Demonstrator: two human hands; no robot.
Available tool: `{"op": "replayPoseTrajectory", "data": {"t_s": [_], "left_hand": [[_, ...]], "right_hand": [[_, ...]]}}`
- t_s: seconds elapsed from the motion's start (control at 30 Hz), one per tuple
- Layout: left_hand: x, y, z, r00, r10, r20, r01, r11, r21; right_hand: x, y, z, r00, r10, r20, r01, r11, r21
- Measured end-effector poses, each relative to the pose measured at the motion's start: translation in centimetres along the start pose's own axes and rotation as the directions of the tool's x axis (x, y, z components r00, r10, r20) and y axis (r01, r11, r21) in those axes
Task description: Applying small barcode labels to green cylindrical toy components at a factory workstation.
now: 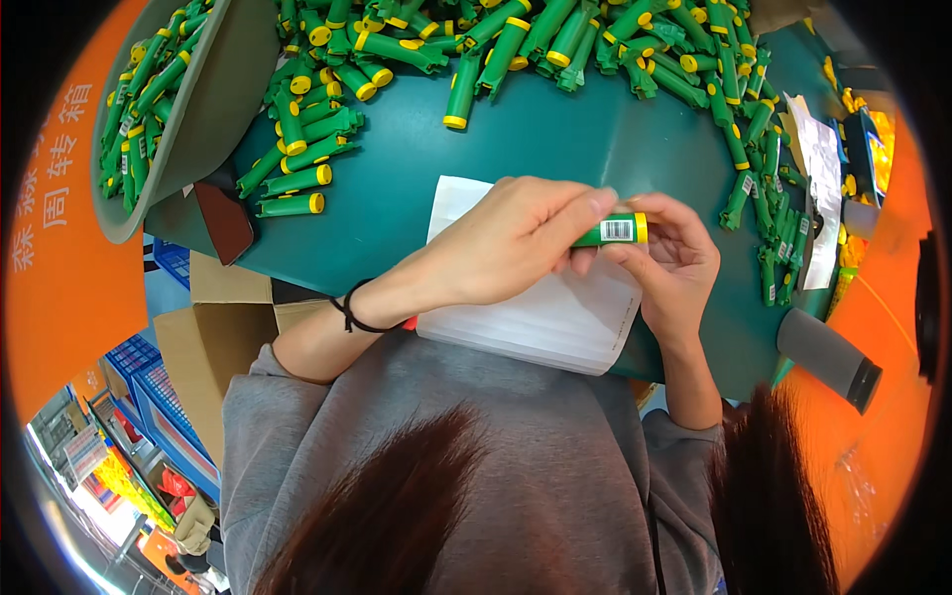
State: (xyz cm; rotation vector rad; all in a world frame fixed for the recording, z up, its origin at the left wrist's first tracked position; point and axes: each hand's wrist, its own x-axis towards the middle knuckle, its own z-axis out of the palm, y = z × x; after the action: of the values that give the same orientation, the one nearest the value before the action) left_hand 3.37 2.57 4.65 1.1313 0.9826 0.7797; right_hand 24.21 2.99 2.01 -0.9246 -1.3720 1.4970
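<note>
A small green tube with a yellow end and a barcode label lies level between my two hands. My left hand is closed over its left part, with the thumb along the top. At the yellow end, the thumb and fingers of my right hand pinch the tube. Below both hands a white sheet, perhaps a stack, rests at the table's near edge. My left palm and the tube's left end are hidden.
Many similar green tubes are heaped along the far side of the green table. More fill a grey tub at far left. A grey bottle lies at right. A cardboard box stands below left.
</note>
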Motion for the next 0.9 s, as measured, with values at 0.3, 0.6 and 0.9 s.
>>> {"op": "replayPoseTrajectory", "data": {"t_s": [0.3, 0.6, 0.9], "left_hand": [[-2.5, 1.9, -5.3, 0.743, 0.453, -0.493, -0.327, 0.888, 0.324], [-6.1, 5.8, -15.1, 0.179, 0.984, 0.015, 0.313, -0.071, 0.947], [-2.0, -3.7, -2.6, 0.725, 0.687, 0.037, -0.321, 0.291, 0.901]], "right_hand": [[1.9, -1.9, -0.2, 0.981, -0.069, 0.180, 0.177, 0.689, -0.703], [1.3, -0.9, -0.2, 0.979, 0.200, 0.033, -0.123, 0.715, -0.688], [1.6, -0.5, -0.7, 0.947, 0.321, -0.002, -0.300, 0.882, -0.363]]}}
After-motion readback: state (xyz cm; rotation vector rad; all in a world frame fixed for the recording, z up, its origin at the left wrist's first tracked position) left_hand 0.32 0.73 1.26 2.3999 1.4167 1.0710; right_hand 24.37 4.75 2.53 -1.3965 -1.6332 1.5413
